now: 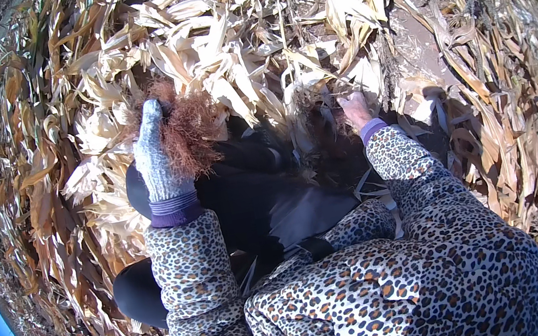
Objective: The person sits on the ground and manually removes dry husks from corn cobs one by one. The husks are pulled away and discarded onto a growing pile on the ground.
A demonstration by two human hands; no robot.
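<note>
My left hand (156,150), in a pale knitted glove, grips a loose bunch of reddish-brown corn silk (190,133). The silk spills out on the right side of the glove, above my bent dark-trousered leg (273,189). To the right, my bare right hand (357,108) reaches down among dry corn husks (366,76), its fingers curled. Its fingertips are partly hidden, so whether they pinch anything is unclear. Shaded dark, stringy plant matter (329,127) lies just left of that hand.
Pale stripped husks (227,83) are heaped in front of me. Dry corn stalks and leaves (43,159) lie along the left, with more stalks (488,124) on the right. Bare soil (418,33) shows between the husks and the right-hand stalks.
</note>
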